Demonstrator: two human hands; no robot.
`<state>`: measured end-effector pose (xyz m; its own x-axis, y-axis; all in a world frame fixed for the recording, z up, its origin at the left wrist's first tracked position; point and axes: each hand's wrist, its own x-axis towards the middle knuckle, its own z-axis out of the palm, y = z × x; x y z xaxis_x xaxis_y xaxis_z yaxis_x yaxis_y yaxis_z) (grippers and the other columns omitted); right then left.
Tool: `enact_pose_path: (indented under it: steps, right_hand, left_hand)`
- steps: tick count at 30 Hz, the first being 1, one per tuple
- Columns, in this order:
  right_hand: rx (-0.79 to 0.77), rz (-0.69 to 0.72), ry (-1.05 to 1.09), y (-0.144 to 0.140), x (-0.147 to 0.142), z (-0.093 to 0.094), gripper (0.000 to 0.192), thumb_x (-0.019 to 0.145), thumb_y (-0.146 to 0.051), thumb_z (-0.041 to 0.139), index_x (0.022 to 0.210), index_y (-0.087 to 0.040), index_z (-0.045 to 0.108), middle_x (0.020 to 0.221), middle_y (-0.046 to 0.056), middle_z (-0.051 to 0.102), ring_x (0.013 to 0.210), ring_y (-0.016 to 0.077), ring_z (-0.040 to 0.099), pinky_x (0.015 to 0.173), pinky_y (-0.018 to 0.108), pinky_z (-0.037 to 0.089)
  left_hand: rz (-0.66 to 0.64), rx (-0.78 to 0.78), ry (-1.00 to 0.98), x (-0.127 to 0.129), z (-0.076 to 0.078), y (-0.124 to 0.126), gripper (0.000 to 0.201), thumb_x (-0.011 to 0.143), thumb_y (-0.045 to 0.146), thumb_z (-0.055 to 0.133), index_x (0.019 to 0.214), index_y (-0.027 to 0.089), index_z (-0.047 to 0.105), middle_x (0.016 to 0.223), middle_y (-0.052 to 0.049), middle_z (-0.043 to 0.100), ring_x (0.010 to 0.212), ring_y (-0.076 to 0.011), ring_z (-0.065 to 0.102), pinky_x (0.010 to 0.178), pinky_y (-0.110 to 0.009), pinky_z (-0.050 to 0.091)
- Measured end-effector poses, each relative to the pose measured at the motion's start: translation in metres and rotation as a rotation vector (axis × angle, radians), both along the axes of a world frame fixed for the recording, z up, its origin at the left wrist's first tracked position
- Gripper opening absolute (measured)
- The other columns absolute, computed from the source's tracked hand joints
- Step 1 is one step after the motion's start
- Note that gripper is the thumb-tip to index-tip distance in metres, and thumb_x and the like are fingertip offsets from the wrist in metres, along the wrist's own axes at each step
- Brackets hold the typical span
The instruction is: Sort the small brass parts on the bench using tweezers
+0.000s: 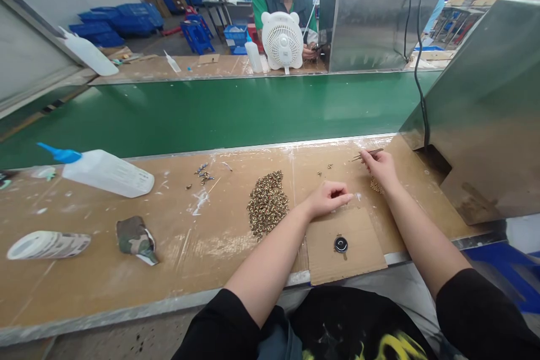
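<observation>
My right hand [381, 167] grips thin tweezers [366, 154] whose tips point left, over the brown worktop near a few loose small metal parts [329, 167]. A small heap of the same parts [375, 185] lies under that wrist. My left hand [330, 198] rests curled on the worktop with fingers pinched together; whether it holds anything is hidden. A big pile of small gold-coloured metal parts [267, 202] lies just left of it. In front of the left hand sits a cardboard piece [354, 253] with a round black button-like part [341, 244].
A white squeeze bottle with a blue nozzle [103, 171] lies at the left, with a tape roll [46, 244] and a camouflage cloth scrap [135, 237]. A green conveyor belt [211, 112] runs behind. A metal housing [485, 107] stands right. Across the belt, a person sits behind a white fan [282, 40].
</observation>
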<state>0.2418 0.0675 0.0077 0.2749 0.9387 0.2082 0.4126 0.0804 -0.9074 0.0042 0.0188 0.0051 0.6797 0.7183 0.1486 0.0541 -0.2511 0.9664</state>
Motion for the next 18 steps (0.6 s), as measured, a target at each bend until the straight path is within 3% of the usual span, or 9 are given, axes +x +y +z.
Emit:
enact_pose_path:
  steps: [2, 5, 13, 18]
  right_hand:
    - [0.043, -0.034, -0.033, 0.004, -0.001, -0.004, 0.056, 0.078, -0.073, 0.074, 0.071, -0.018, 0.076, 0.072, 0.011, 0.077, 0.068, 0.0256, 0.071, 0.064, 0.035, 0.053]
    - [0.071, -0.038, -0.067, 0.004, 0.001, -0.013, 0.054, 0.079, -0.071, 0.076, 0.082, -0.017, 0.083, 0.083, 0.013, 0.082, 0.083, 0.0319, 0.078, 0.076, 0.040, 0.058]
    - [0.024, 0.016, -0.096, 0.008, 0.001, -0.019, 0.048, 0.082, -0.065, 0.075, 0.087, -0.018, 0.085, 0.086, 0.011, 0.084, 0.085, 0.0313, 0.078, 0.079, 0.041, 0.059]
    - [0.028, 0.033, -0.106, 0.010, -0.001, -0.016, 0.040, 0.085, -0.058, 0.074, 0.075, -0.019, 0.079, 0.079, 0.010, 0.081, 0.079, 0.0283, 0.076, 0.073, 0.037, 0.056]
  left_hand:
    - [-0.040, 0.030, 0.058, 0.000, 0.000, -0.002, 0.040, 0.093, 0.051, 0.065, 0.071, 0.018, 0.061, 0.063, 0.002, 0.054, 0.061, -0.0109, 0.044, 0.059, -0.026, 0.034]
    - [-0.040, 0.060, 0.133, 0.001, -0.002, -0.003, 0.036, 0.094, 0.049, 0.064, 0.074, 0.018, 0.064, 0.064, 0.003, 0.054, 0.061, -0.0112, 0.044, 0.059, -0.026, 0.033]
    - [0.005, 0.119, 0.183, 0.006, -0.002, -0.003, 0.033, 0.096, 0.045, 0.063, 0.074, 0.020, 0.066, 0.063, 0.003, 0.055, 0.061, -0.0113, 0.047, 0.061, -0.026, 0.033]
    - [0.037, 0.077, 0.172, 0.006, 0.000, -0.002, 0.035, 0.096, 0.047, 0.063, 0.074, 0.020, 0.066, 0.062, 0.003, 0.055, 0.060, -0.0113, 0.047, 0.061, -0.027, 0.034]
